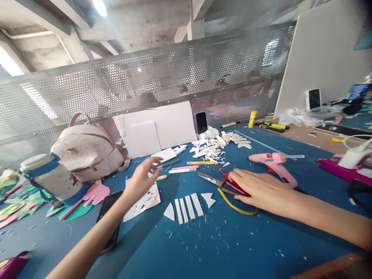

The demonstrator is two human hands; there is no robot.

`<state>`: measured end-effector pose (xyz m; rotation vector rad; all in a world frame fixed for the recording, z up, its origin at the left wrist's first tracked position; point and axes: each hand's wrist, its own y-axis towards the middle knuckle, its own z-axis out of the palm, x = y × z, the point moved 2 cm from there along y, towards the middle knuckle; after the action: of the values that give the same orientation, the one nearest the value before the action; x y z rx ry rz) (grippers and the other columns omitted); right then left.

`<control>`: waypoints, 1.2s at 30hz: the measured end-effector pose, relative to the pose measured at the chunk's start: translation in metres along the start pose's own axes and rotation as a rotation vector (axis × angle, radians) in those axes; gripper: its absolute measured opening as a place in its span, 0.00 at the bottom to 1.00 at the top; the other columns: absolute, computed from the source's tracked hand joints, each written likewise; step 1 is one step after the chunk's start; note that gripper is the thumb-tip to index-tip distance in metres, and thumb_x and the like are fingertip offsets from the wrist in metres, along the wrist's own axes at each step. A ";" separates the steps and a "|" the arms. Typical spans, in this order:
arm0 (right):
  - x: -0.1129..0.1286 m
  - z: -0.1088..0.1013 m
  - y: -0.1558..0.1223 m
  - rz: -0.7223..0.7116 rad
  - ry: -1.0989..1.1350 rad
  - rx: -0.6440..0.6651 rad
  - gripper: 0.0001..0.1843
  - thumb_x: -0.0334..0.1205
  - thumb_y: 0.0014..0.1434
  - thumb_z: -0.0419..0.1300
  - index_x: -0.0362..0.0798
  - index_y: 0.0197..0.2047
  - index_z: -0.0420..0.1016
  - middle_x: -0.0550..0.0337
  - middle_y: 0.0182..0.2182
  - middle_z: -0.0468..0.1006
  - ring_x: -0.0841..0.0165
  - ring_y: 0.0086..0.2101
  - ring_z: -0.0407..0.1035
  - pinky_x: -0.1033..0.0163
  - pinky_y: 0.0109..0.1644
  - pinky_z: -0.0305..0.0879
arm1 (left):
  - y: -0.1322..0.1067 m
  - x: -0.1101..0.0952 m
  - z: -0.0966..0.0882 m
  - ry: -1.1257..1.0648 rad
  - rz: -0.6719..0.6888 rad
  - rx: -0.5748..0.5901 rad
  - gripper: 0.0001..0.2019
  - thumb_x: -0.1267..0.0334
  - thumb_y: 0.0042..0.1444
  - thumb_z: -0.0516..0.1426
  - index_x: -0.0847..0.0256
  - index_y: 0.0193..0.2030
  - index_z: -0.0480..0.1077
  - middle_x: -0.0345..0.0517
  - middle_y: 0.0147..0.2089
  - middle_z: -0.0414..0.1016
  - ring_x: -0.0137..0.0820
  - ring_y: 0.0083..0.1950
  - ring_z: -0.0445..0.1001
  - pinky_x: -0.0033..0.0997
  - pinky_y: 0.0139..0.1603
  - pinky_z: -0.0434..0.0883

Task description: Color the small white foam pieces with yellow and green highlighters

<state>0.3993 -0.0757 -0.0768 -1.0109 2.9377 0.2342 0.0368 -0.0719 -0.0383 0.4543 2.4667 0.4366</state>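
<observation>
My right hand (263,190) lies flat, fingers together, on the red and yellow handles of a pair of scissors (213,180) resting on the blue table (203,248). My left hand (143,176) hovers above the table with fingers loosely spread, holding nothing, close to a grey pen (171,164) and a small white foam piece (164,155). Below it lies a paint-spotted white sheet (143,201). Between the hands, cut white foam strips and triangles (188,207) are laid out in a row.
A pink glue gun (273,162) sits right of the scissors. White foam boards (157,130), a phone (201,122) and foam scraps (215,147) stand behind. A pink backpack (87,149), a bottle (50,178) and a dark phone (109,217) are at left. A perforated metal screen backs the table.
</observation>
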 end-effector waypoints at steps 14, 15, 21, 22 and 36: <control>0.004 -0.026 0.019 0.115 -0.098 -0.018 0.09 0.42 0.50 0.62 0.50 0.26 0.66 0.54 0.27 0.76 0.60 0.25 0.68 0.60 0.25 0.43 | -0.082 -0.025 0.062 0.183 0.178 0.202 0.41 0.42 0.57 0.63 0.49 0.71 0.51 0.54 0.66 0.66 0.52 0.65 0.67 0.58 0.62 0.68; 0.003 -0.035 0.021 0.128 -0.097 -0.032 0.09 0.44 0.51 0.61 0.50 0.26 0.66 0.54 0.27 0.76 0.61 0.25 0.68 0.60 0.25 0.43 | -0.083 -0.025 0.063 0.193 0.184 0.202 0.42 0.41 0.56 0.63 0.49 0.71 0.50 0.54 0.66 0.66 0.52 0.65 0.67 0.58 0.62 0.68; 0.011 -0.062 0.075 0.116 -0.079 -0.097 0.12 0.48 0.56 0.61 0.48 0.35 0.71 0.53 0.35 0.78 0.58 0.33 0.71 0.57 0.31 0.56 | -0.087 -0.026 0.068 0.229 0.238 0.184 0.42 0.39 0.60 0.59 0.54 0.73 0.47 0.57 0.66 0.65 0.51 0.65 0.66 0.57 0.63 0.66; 0.012 -0.059 0.091 0.106 -0.077 -0.095 0.12 0.48 0.57 0.62 0.48 0.37 0.73 0.53 0.36 0.78 0.57 0.34 0.71 0.57 0.33 0.60 | -0.088 -0.026 0.068 0.234 0.250 0.181 0.41 0.40 0.60 0.58 0.54 0.73 0.48 0.57 0.66 0.65 0.51 0.65 0.65 0.57 0.63 0.66; -0.008 0.016 0.247 0.010 0.078 0.045 0.18 0.44 0.68 0.61 0.45 0.57 0.71 0.51 0.54 0.74 0.60 0.48 0.73 0.49 0.51 0.74 | -0.091 -0.021 0.064 0.246 0.280 0.137 0.36 0.40 0.61 0.58 0.53 0.70 0.54 0.55 0.63 0.69 0.50 0.62 0.68 0.54 0.62 0.65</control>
<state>0.2534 0.1236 -0.0591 -1.0226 3.0032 0.1314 0.0713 -0.1487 -0.1139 0.8552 2.6901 0.4599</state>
